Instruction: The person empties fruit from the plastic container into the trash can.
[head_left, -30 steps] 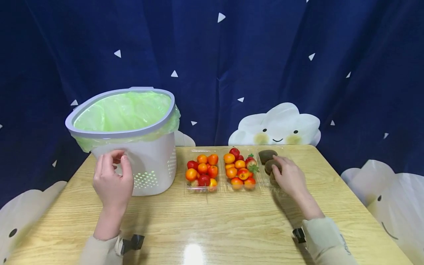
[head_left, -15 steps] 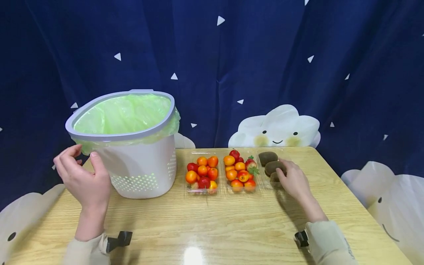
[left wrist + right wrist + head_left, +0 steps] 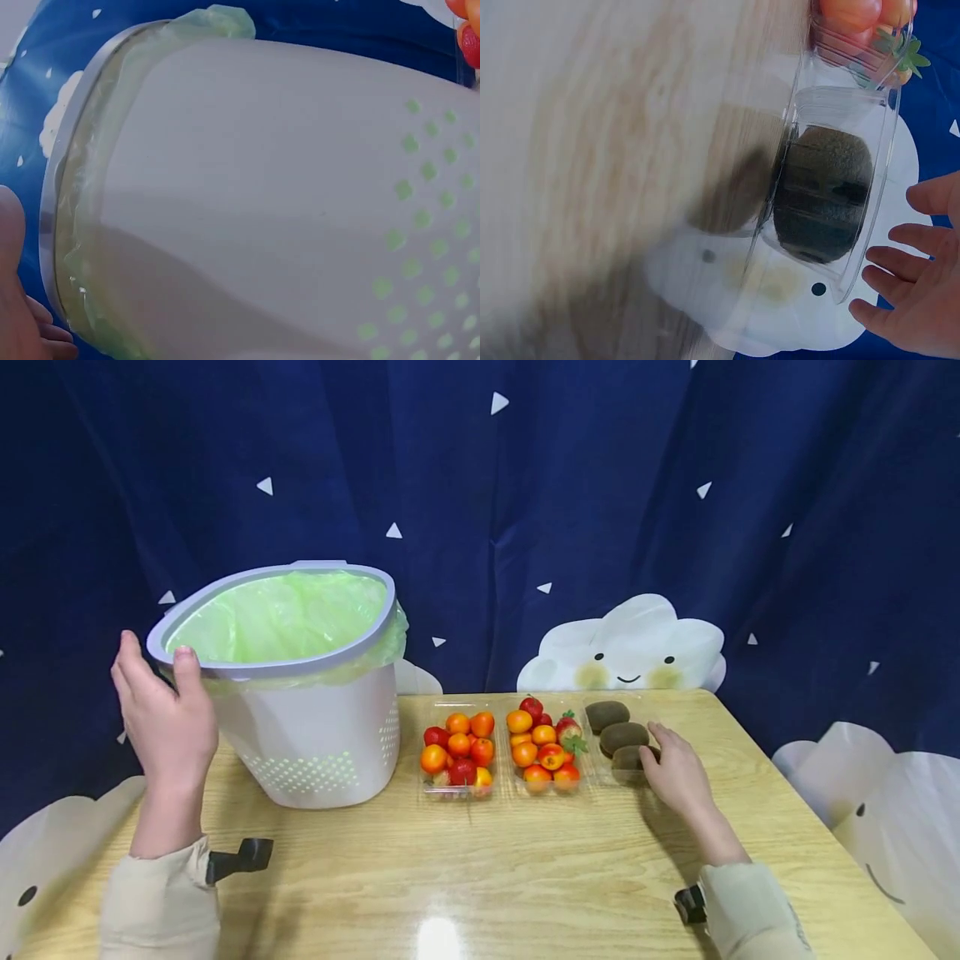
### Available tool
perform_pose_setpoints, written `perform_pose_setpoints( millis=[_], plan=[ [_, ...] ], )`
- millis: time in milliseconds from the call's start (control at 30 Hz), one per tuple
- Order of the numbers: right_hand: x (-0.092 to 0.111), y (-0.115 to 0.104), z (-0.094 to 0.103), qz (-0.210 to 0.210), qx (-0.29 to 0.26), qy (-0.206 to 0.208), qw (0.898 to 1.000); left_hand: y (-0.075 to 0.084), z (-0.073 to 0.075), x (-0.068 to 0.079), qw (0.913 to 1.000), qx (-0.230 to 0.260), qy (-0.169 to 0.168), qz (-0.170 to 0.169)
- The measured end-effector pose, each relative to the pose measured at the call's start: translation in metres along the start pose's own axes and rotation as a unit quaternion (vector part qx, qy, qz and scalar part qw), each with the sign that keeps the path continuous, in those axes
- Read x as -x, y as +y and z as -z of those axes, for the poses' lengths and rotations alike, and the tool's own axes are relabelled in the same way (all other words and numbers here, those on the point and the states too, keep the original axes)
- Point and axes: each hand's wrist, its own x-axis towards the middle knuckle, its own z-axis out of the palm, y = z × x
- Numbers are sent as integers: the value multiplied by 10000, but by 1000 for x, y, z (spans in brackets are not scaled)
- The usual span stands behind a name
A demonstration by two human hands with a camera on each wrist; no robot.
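My left hand [image 3: 168,722] is raised at the left side of a white bin [image 3: 322,718], fingers extended and thumb beside its grey rim [image 3: 315,666]. Whether it touches the rim cannot be made out. A green bag [image 3: 300,614] lines the bin. In the left wrist view, part of that hand [image 3: 26,300] shows beside the rim. My right hand [image 3: 681,774] is at the right side of a clear plastic box [image 3: 840,101] holding brown kiwis [image 3: 624,737]. In the right wrist view its fingers [image 3: 889,259] are spread and hold nothing.
Two more clear boxes stand between the bin and the kiwis, with orange and red fruits [image 3: 459,745] in one and similar fruits plus a strawberry [image 3: 567,731] in the other. The wooden table [image 3: 480,868] ends at a blue curtain [image 3: 480,527].
My left hand has moved left and up from in front of the bin to beside its rim, its fingers straightening. My right hand has drawn right, uncovering the kiwis.
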Motion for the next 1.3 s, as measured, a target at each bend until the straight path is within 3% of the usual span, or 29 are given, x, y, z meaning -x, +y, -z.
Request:
perform_pose_setpoints(
  millis=[167,433,633,833,933,1300],
  plan=[
    [-2,5,1,-207,-126,-201,9995,8,-3,-9,9996,-212,-155,-112],
    [-9,18,-4,-531,-469,-294,9971,9,-7,-23,9990,49,-226,373],
    [-20,32,-7,-923,-838,-295,9918,7,-7,-30,9988,48,-286,406],
    [-27,40,-11,-1203,-980,-482,9867,3,-4,-38,9935,142,-610,955],
    [-30,42,-12,-1310,-1189,-461,9831,1,-3,-40,9899,222,-723,1202],
    [-39,54,-22,-1433,-1937,-302,9701,1,-5,-38,9855,720,-681,1374]
  ],
)
